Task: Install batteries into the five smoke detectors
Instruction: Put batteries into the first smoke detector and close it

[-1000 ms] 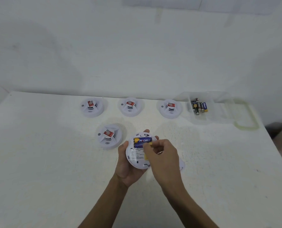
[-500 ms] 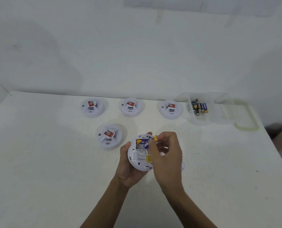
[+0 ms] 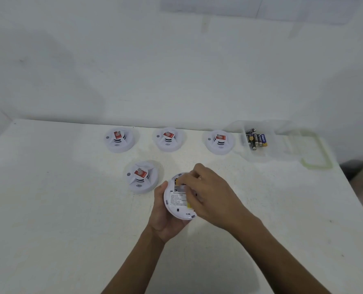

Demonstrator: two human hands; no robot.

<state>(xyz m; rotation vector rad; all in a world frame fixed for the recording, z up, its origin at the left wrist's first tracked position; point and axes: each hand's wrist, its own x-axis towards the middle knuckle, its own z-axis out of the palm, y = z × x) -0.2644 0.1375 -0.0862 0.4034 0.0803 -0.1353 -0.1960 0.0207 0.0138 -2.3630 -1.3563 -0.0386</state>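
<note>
My left hand (image 3: 162, 217) cradles a white smoke detector (image 3: 177, 205) turned back side up, label showing. My right hand (image 3: 210, 196) lies over its upper part, fingers pressing a battery (image 3: 177, 181) in the compartment; only the yellow end of the battery shows. Three more detectors stand face up in a row at the back: left (image 3: 119, 140), middle (image 3: 168, 139), right (image 3: 218, 142). Another detector (image 3: 142, 177) sits just left of the held one. Each has a red sticker on top.
A clear plastic box (image 3: 261, 153) at the back right holds several loose batteries (image 3: 255, 140). Its clear lid with a green rim (image 3: 316, 153) lies to the right, near the table's right edge. A wall stands close behind the table.
My right hand has slid up and over the battery compartment, so the blue battery label is now covered. The detector has tilted slightly in my left hand.
</note>
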